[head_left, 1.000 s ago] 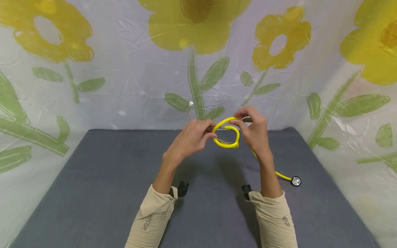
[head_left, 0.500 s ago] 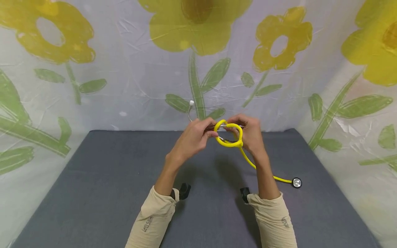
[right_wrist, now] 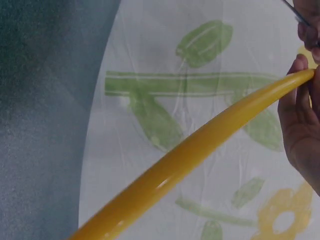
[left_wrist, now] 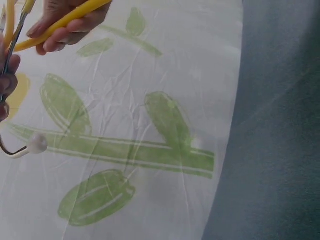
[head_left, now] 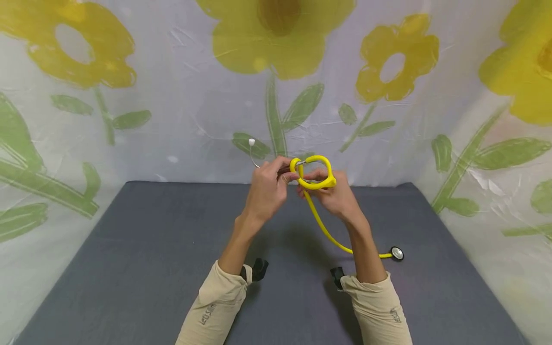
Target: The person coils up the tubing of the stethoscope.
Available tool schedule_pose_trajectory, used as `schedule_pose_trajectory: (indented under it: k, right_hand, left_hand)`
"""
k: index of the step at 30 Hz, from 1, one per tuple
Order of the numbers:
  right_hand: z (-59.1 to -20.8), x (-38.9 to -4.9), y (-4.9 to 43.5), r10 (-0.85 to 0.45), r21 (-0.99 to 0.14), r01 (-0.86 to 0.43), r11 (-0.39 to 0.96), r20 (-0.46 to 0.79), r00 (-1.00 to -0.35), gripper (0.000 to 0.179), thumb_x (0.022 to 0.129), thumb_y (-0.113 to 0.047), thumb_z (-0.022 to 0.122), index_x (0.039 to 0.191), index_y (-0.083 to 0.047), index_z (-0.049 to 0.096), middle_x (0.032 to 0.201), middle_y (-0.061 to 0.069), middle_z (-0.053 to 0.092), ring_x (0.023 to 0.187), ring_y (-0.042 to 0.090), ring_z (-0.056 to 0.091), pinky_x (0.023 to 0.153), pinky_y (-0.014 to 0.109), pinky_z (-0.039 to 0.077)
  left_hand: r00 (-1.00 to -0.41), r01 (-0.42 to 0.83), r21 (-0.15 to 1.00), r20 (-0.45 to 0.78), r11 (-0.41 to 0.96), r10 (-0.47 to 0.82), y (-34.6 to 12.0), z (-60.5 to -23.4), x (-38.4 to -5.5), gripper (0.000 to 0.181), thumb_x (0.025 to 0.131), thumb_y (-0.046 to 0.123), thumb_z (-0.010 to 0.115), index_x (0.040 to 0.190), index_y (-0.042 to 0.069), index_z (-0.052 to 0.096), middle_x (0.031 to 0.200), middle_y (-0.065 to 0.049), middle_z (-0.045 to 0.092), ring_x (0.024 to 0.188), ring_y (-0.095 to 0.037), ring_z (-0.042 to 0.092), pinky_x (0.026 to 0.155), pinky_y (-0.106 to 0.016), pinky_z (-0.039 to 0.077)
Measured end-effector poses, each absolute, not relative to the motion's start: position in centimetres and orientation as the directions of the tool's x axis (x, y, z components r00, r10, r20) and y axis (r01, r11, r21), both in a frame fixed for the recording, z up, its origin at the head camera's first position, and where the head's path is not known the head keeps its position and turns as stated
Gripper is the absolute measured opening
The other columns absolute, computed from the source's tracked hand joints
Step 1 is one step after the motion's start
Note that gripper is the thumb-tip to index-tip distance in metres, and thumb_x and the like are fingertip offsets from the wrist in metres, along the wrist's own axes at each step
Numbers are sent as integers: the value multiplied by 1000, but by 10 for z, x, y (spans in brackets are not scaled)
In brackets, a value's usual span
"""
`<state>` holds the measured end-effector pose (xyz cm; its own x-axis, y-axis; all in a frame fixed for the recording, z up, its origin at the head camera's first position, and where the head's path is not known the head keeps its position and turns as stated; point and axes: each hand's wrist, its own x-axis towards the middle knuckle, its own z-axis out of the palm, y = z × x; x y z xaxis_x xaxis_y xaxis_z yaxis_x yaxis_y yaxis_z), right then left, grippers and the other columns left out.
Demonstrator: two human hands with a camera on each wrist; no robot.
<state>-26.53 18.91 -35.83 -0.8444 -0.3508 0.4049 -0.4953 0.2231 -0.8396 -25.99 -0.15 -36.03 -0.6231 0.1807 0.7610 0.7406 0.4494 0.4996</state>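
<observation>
A stethoscope with yellow tubing point(head_left: 319, 217) is held up between both hands above the grey surface. My left hand point(head_left: 267, 189) pinches its metal ear tubes, and a white eartip point(head_left: 251, 142) sticks out beyond the fingers; the left wrist view shows the same eartip point(left_wrist: 37, 143). The tubing loops round the metal tubes beside the left fingertips. My right hand point(head_left: 338, 196) grips the tubing just below the loop, its fingers partly hidden behind the yellow fork. From there the tubing hangs down and passes behind the right forearm to the round chest piece point(head_left: 396, 253), which lies on the surface.
A grey padded table point(head_left: 172, 249) spreads under the arms. White sheeting point(head_left: 189, 115) printed with yellow flowers and green stems stands behind and at both sides. Black straps point(head_left: 259, 270) with camera mounts sit at the wrists, by the beige sleeves.
The right hand has come down and leftward, drawing the tubing round the metal tubes toward the left fingers. The chest piece has slid slightly left, and the stethoscope has tilted upward.
</observation>
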Motion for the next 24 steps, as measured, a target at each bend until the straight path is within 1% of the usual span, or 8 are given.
schedule_pose_trajectory:
  k: [4,6,8,10,14,17,19,24]
  right_hand:
    - [-358,-263,186,-402,-858,-476,193,374,-836,12,95,3,71,105,10,74,87,28,73,72,34,72,75,34,62]
    - [-358,-262,185,-414,-876,-448,177,346,-842,13,96,0,71,105,9,74,87,25,73,73,34,72,77,36,62]
    - [-357,-262,183,-412,-889,-421,180,320,-853,17,96,-4,72,108,8,73,88,21,75,73,29,73,79,36,62]
    - [-357,-261,181,-409,-893,-402,203,296,-863,18,96,-6,73,109,6,74,87,18,76,74,25,74,79,33,62]
    - [-355,-260,177,-462,-881,-405,244,262,-848,15,97,-5,72,107,6,75,88,18,76,76,26,75,78,31,61]
    - [-353,-257,175,-503,-870,-412,271,237,-831,14,97,-5,72,105,6,75,90,20,76,77,24,75,78,31,62]
    - [-352,-255,176,-513,-856,-423,298,230,-827,15,96,-5,73,107,5,76,91,19,77,78,20,75,77,30,61]
    - [-347,-250,178,-560,-809,-463,363,208,-802,22,93,-6,77,114,2,75,99,16,79,84,18,76,80,30,62]
  left_hand:
    - [-633,716,538,769,444,89,2,-362,-259,22,93,11,74,108,-4,69,95,-16,79,84,-30,72,81,-44,53]
    - [-635,707,551,771,443,54,2,-362,-259,22,93,11,74,107,-4,70,95,-17,79,81,-30,73,80,-45,54]
    - [-633,701,557,774,446,27,3,-363,-260,21,94,12,74,107,-5,70,95,-17,79,80,-30,73,80,-45,54]
    - [-628,692,557,778,459,2,3,-363,-262,22,95,13,73,107,-5,70,96,-18,79,82,-31,75,80,-45,56]
    - [-608,668,549,792,503,-57,2,-363,-265,23,95,15,72,106,-6,69,96,-19,80,85,-33,76,80,-46,55]
    - [-597,650,544,797,532,-86,2,-363,-264,23,95,15,73,105,-5,70,96,-17,80,83,-34,75,76,-47,52]
    - [-596,643,540,798,544,-88,3,-364,-263,22,96,15,73,105,-5,70,96,-17,80,82,-34,74,75,-46,51]
    - [-589,639,532,803,556,-91,5,-364,-262,22,98,15,70,107,-5,68,96,-18,80,83,-34,75,78,-47,54]
